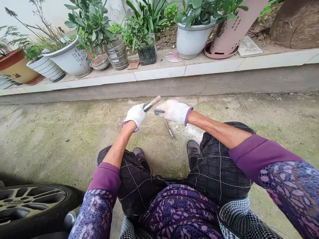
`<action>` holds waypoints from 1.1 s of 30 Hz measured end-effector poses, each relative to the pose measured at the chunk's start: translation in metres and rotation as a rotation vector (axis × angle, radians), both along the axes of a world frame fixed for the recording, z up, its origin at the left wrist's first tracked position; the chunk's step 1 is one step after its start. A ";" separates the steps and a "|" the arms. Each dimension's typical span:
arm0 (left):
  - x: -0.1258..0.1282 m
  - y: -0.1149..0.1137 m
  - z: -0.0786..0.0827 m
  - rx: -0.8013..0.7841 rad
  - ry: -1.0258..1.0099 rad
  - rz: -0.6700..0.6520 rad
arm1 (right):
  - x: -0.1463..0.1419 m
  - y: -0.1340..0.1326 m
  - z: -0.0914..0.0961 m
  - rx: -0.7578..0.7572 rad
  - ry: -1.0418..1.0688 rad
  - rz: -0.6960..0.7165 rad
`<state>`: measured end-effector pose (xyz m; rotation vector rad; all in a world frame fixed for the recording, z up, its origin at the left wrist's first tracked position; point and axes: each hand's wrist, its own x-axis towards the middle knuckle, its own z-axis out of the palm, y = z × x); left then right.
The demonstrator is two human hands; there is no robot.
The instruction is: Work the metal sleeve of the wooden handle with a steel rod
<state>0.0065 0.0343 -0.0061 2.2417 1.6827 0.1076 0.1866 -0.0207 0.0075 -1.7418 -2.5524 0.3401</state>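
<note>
My left hand (136,114), in a white knitted glove with purple trim, is closed around a short rod-like tool (151,104). Its shaft is dark and metallic, and its pale rounded end points up and to the right. Close beside that end is my right hand (171,111), gloved alike, with grey coating showing at a fingertip. Its fingers reach loosely to the left, apart from the tool, and nothing shows in them. Just below the right glove, a slim pale stick-like tool (169,130) appears against the ground; its upper end lies near the glove's edge.
A white-tiled ledge (159,73) crosses ahead, bearing several potted plants, including a white pot (195,39) and a pink pot (228,33). White powder (193,131) marks the concrete by my right shoe (193,151). A car wheel (32,207) stands at lower left.
</note>
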 end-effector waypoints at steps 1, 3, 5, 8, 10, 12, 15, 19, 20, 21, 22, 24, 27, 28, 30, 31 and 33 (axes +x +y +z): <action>0.001 0.000 -0.003 0.046 0.152 -0.054 | 0.001 -0.001 0.003 -0.005 -0.031 -0.005; 0.002 -0.003 -0.008 0.097 0.375 -0.161 | 0.005 0.000 0.009 -0.011 -0.055 -0.024; 0.003 -0.008 -0.013 0.053 0.457 -0.283 | 0.012 0.005 0.011 -0.014 -0.022 -0.058; 0.006 -0.016 -0.013 -0.068 0.327 -0.427 | 0.022 0.019 0.007 -0.054 0.169 -0.136; 0.004 -0.021 -0.008 -0.132 0.069 -0.421 | 0.026 0.028 0.000 -0.147 0.342 -0.181; 0.001 -0.023 -0.001 -0.196 -0.213 -0.296 | 0.026 0.037 -0.007 -0.233 0.469 -0.225; -0.006 -0.024 0.009 -0.279 -0.565 -0.038 | 0.023 0.045 -0.016 -0.119 0.439 -0.221; -0.007 -0.023 0.019 -0.374 -0.937 0.126 | 0.018 0.042 -0.016 0.159 0.242 -0.207; -0.005 -0.021 0.021 -0.401 -1.019 0.145 | 0.016 0.038 -0.014 0.186 0.241 -0.218; -0.002 -0.019 0.021 -0.423 -1.102 0.158 | 0.014 0.034 -0.010 0.204 0.258 -0.222; 0.002 -0.016 0.021 -0.441 -1.184 0.172 | 0.012 0.028 -0.006 0.217 0.289 -0.218; 0.013 -0.008 0.020 -0.452 -1.339 0.222 | 0.006 0.015 0.004 0.223 0.364 -0.194; 0.035 0.003 0.018 -0.437 -1.532 0.320 | 0.001 -0.004 0.018 0.190 0.401 -0.208; 0.044 0.005 0.018 -0.425 -1.592 0.342 | 0.001 -0.008 0.021 0.181 0.376 -0.234; 0.065 0.007 0.018 -0.408 -1.711 0.367 | 0.005 -0.013 0.025 0.183 0.290 -0.294; 0.076 0.006 0.019 -0.403 -1.765 0.373 | 0.009 -0.014 0.025 0.187 0.238 -0.316; 0.099 0.004 0.020 -0.411 -1.835 0.362 | 0.019 -0.014 0.022 0.184 0.131 -0.341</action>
